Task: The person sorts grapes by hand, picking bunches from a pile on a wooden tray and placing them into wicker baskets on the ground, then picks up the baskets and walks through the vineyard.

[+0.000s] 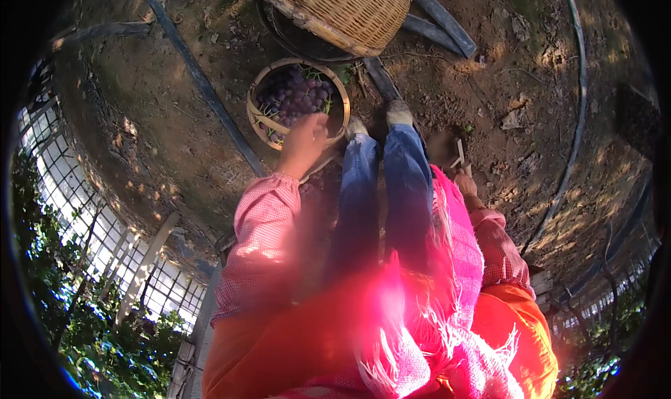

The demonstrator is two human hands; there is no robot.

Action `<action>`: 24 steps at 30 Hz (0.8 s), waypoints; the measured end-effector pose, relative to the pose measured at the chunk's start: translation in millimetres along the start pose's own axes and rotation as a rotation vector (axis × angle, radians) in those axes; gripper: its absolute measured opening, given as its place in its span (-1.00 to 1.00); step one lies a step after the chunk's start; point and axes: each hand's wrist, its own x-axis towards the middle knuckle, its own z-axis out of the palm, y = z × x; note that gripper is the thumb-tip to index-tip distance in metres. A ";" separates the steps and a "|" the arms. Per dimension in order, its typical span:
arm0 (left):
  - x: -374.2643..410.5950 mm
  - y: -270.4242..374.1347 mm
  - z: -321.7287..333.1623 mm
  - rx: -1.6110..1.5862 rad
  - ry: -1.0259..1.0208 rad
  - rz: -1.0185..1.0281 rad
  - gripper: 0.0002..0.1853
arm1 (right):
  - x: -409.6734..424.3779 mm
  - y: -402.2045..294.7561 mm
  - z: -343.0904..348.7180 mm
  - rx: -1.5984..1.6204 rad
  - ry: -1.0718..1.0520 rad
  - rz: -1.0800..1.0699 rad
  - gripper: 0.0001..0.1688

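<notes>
A round woven basket (342, 79) with a pale rim stands on the soil ahead of my feet. Bunches of purple grapes (300, 92) with green stems lie inside it. Over the near side of this basket is my left hand (306, 139), its fingers curled. A flat strip handle (268, 122) runs from the basket's left rim towards that hand; whether the fingers grip it is hidden. Low beside my right leg, my right hand (465, 183) is closed around a small hand tool (461, 153) with pale, angled parts. Its exact kind is unclear.
A large wicker basket (348, 8) sits at the top, above a dark round rim (278, 29). Dark strips (202, 81) cross the soil on the left, and a thin hose (581, 79) curves along the right. A grid fence (78, 205) and leafy plants (120, 357) border the left.
</notes>
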 end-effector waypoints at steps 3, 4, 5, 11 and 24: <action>61.5 -21.5 -8.2 -0.247 0.135 0.060 -0.68 | 31.0 -25.7 6.4 0.070 0.042 -0.062 -0.60; 88.6 -32.3 -13.0 -0.258 0.175 0.073 -0.67 | 49.7 -23.3 28.3 -0.041 0.035 -0.089 -0.61; 114.4 -44.4 -18.5 -0.266 0.218 0.081 -0.66 | 68.7 -21.2 53.2 -0.151 0.025 -0.124 -0.61; 215.3 15.4 -32.8 -1.352 0.330 -0.133 -0.62 | 101.1 -0.4 148.0 -0.273 -0.007 -0.118 -0.53; 227.6 122.3 1.4 -1.502 0.402 0.016 -0.66 | -12.3 38.8 42.2 0.080 0.468 -0.238 -0.65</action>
